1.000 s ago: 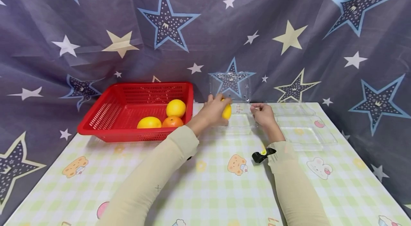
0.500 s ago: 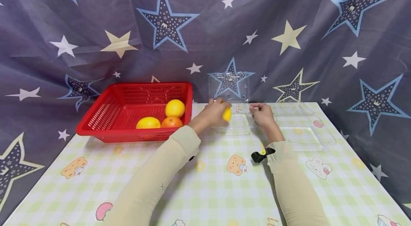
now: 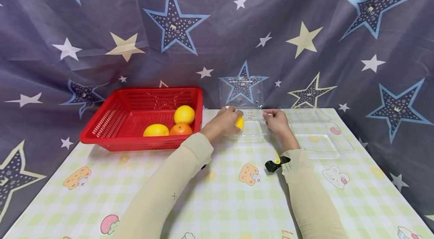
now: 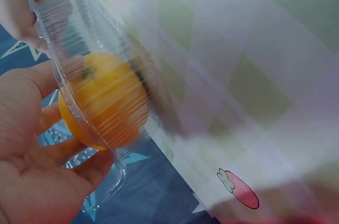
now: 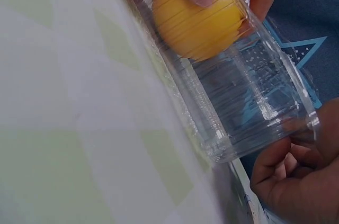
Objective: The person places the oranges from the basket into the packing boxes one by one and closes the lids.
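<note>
My left hand [image 3: 223, 122] holds a yellow-orange orange [image 3: 239, 123] low in the left part of a clear plastic clamshell box [image 3: 249, 138]. In the left wrist view, the fingers curl over the orange [image 4: 108, 102], which shows through the ribbed wall and has a green stem spot. The box's lid [image 3: 241, 92] stands raised at the back, against the curtain. At the box's right end, my right hand [image 3: 278, 122] pinches the rim between thumb and fingers, as the right wrist view shows. The right part of the box [image 5: 254, 86] has nothing in it.
A red perforated basket [image 3: 135, 141] stands on the left, holding two yellow fruits [image 3: 184, 114] and an orange-coloured one [image 3: 181, 129]. Another clear box [image 3: 322, 153] lies open to the right. A star-patterned curtain [image 3: 217, 43] hangs behind the checked tablecloth [image 3: 217, 193].
My left hand has lowered slightly with the orange into the box. The right hand has kept its hold on the rim.
</note>
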A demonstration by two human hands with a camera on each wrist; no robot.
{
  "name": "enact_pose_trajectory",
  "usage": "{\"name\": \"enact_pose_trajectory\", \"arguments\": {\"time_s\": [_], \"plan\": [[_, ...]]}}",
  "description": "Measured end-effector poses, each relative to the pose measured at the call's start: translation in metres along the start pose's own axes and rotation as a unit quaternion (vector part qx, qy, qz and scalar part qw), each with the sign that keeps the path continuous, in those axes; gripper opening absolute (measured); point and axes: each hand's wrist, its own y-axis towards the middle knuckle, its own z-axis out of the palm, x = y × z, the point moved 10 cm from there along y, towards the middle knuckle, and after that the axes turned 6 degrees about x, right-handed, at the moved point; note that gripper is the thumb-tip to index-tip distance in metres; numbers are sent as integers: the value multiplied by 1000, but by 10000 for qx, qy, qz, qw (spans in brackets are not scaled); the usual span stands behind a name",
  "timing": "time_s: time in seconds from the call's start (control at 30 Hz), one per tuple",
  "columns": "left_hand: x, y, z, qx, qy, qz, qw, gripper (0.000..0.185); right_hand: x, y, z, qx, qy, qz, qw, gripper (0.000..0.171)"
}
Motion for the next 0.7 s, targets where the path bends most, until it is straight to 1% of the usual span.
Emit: {"name": "enact_pose_trajectory", "arguments": {"time_s": [0.2,0.33,0.47,0.7], "plan": [[-2,-4,-2,-8,-127,47,9999,61,-2,1,0,-44,-68,27,10000,36],[-3,-7,-5,-65,-76,91,9999,60,-2,1,-1,-50,-142,-12,9999,36],[-4,-9,-7,-64,-6,114,9999,58,-1,2,-2,-80,-100,-81,9999,34],[0,-17,-17,-57,10,57,10000,57,-1,3,-2,-102,-110,-168,9997,33]]}}
